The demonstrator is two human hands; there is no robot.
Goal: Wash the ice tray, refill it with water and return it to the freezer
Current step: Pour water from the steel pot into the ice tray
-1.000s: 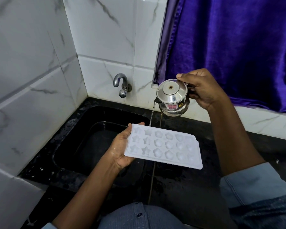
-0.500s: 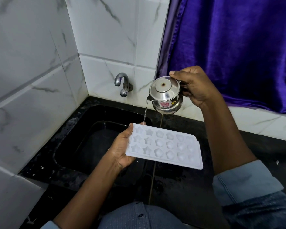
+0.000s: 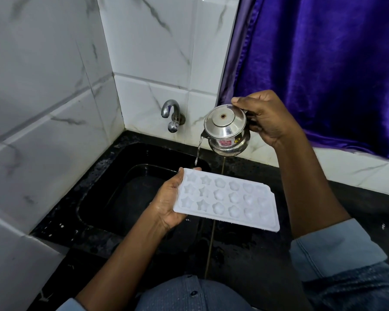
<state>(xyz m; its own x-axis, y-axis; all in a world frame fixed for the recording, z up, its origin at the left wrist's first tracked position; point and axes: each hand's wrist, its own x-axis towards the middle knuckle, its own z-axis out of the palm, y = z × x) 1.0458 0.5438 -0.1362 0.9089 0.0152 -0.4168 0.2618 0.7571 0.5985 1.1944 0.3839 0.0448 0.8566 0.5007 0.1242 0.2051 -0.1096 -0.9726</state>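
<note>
At the centre of the frame we see the white ice tray [image 3: 229, 198] held in the air, roughly level, over the right edge of the black sink [image 3: 112, 198] and the dark, wet counter [image 3: 245, 254]. The left hand [image 3: 169, 203] grips the tray by its short left end: the thumb lies along the top edge, the palm and fingers curl beneath, and one fingertip shows at the far left corner. The tray's moulds stand in three rows, star shapes at the left and rounder shapes toward the right; we cannot tell how much water they hold.

Just above and right of centre, the right hand [image 3: 265, 117] holds a small steel pot [image 3: 226, 129], its fingers closed round the pot's right side and the forefinger laid over the rim of the lid. The pot is tipped to the left, and a thin stream of water [image 3: 198, 151] falls from its spout toward the tray's far left corner. Whether it lands in a mould or just behind the edge, we cannot tell.

Left of the pot, a chrome tap [image 3: 172, 115] juts from the white marbled tiles [image 3: 43, 86] above the sink. A purple curtain [image 3: 323, 63] fills the upper right. At the lower right a pale blue sleeve [image 3: 335, 248] is rolled back on the right forearm.
</note>
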